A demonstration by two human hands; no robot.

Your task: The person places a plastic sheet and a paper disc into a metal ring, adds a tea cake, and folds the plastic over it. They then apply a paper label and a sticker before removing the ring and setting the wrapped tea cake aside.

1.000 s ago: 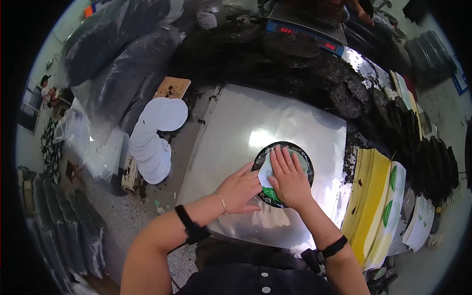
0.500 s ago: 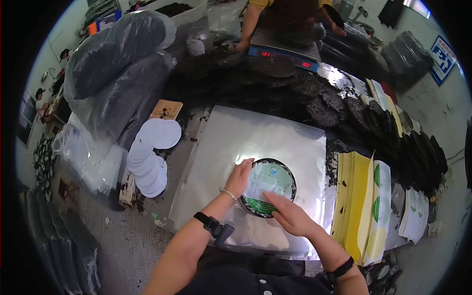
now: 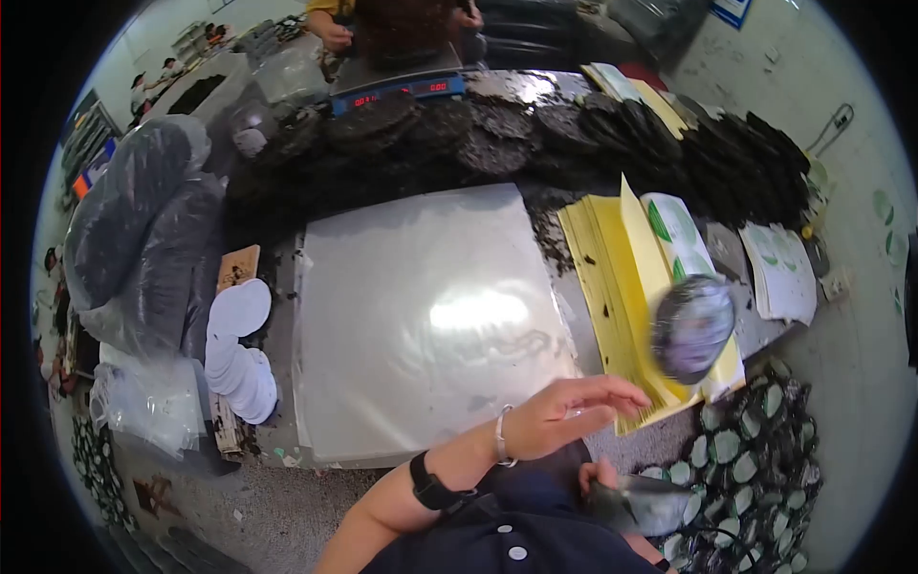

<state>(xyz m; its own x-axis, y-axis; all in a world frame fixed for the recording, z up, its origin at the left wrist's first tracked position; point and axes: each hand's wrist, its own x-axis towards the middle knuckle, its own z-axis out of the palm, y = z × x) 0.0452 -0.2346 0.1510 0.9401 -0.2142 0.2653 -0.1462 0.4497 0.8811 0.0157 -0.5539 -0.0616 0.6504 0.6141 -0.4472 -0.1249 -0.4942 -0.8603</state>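
My left hand is empty, its fingers stretched out above the lower end of a stack of yellow sheets. Low by my body, the fingertips of my right hand curl over the edge of a smooth grey-green thing, blurred and maybe round; it hides the rest of the hand. A dark round packet in shiny clear wrap, smeared by motion, shows over the yellow and white-green sheets, apart from both hands. Left of my hands lies a pile of clear plastic sheets.
Many wrapped discs with green labels are heaped at the lower right. White paper circles lie on the left. Dark round cakes line the back, before a blue scale and a person in yellow sleeves. Stuffed plastic bags stand at far left.
The labelled disc under both hands has gone from the plastic sheets. Both hands have moved right and nearer my body, the left now over the yellow stack. My view has shifted right.
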